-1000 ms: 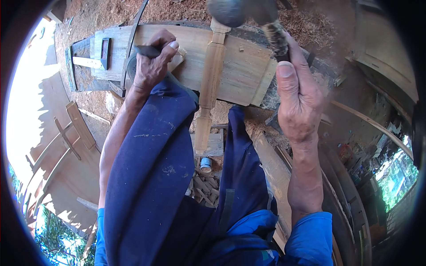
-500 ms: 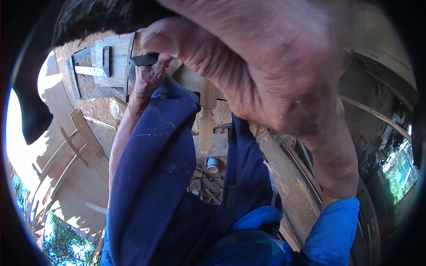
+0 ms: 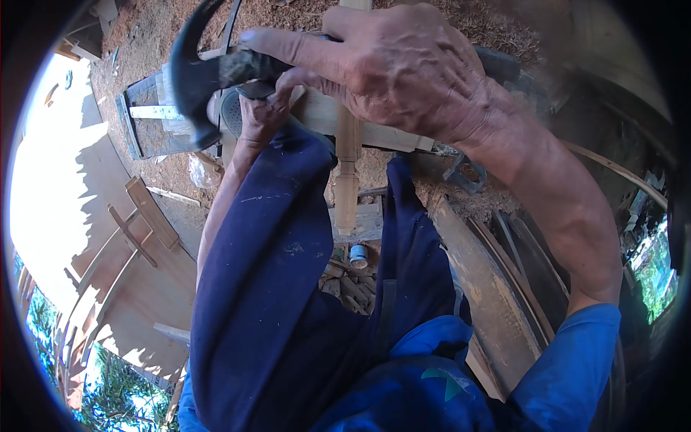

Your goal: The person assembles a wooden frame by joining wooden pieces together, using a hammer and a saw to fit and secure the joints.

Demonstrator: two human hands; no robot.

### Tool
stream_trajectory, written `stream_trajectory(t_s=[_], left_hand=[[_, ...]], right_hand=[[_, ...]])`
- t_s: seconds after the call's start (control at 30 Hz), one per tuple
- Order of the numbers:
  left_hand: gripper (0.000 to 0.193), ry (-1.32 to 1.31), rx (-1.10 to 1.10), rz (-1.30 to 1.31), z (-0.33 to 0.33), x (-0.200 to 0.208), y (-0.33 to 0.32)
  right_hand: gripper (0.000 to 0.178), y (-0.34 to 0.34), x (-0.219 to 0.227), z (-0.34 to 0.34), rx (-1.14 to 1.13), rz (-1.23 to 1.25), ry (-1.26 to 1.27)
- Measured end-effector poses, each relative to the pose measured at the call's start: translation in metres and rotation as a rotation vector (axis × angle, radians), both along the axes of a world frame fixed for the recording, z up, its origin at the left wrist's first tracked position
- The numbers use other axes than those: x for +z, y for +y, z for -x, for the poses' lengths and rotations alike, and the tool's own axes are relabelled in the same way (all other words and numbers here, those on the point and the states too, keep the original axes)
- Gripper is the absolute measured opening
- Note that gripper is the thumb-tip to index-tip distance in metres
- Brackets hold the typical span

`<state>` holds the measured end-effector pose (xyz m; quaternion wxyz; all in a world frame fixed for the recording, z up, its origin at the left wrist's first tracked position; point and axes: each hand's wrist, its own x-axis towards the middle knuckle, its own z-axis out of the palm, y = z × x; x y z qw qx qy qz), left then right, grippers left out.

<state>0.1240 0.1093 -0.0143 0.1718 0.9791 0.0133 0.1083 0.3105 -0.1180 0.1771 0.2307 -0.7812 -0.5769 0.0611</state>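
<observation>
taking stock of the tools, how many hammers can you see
1: the claw hammer, gripped in the right hand, toward the upper left of the picture near the left hand. Others may be hidden.

The fisheye view (worn on the head) looks down over the lap [image 3: 309, 345], close above the right hand [image 3: 410, 75].

Open-sided work area. Wood shavings [image 3: 497, 32] litter the brown floor [image 3: 137, 39] beyond the far edge of the counter [image 3: 147, 146]. Past its left end, harsh sunlight [image 3: 47, 173] meets jagged shadow; foliage [image 3: 126, 392] shows beyond the near left corner. Shade dims the right side.
</observation>
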Motion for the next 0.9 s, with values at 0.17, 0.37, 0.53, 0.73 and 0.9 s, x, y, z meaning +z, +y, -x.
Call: stream_trajectory(t_s=[0.17, 0.37, 0.53, 0.73, 0.9], left_hand=[[0.011, -0.029, -0.133, 0.109, -0.014, 0.013, 0.004], [0.018, -0.099, 0.308, 1.311, -0.067, 0.060, -0.035], [0.017, 0.026, 0.219, 1.199, -0.057, 0.071, -0.037], [0.018, 0.120, 0.228, 1.021, -0.048, 0.076, -0.052], [0.013, 0.089, 0.138, 0.877, -0.041, 0.067, -0.036]], right_hand=[[0.056, -0.013, -0.020, 0.013, -0.054, 0.015, -0.083], [0.051, -0.021, -0.025, -0.002, -0.224, -0.538, 0.267], [0.056, -0.032, -0.032, -0.010, -0.197, -0.667, 0.420], [0.057, -0.040, -0.011, 0.004, -0.241, -0.525, 0.448], [0.057, -0.030, 0.002, 0.009, -0.152, -0.473, 0.331]])
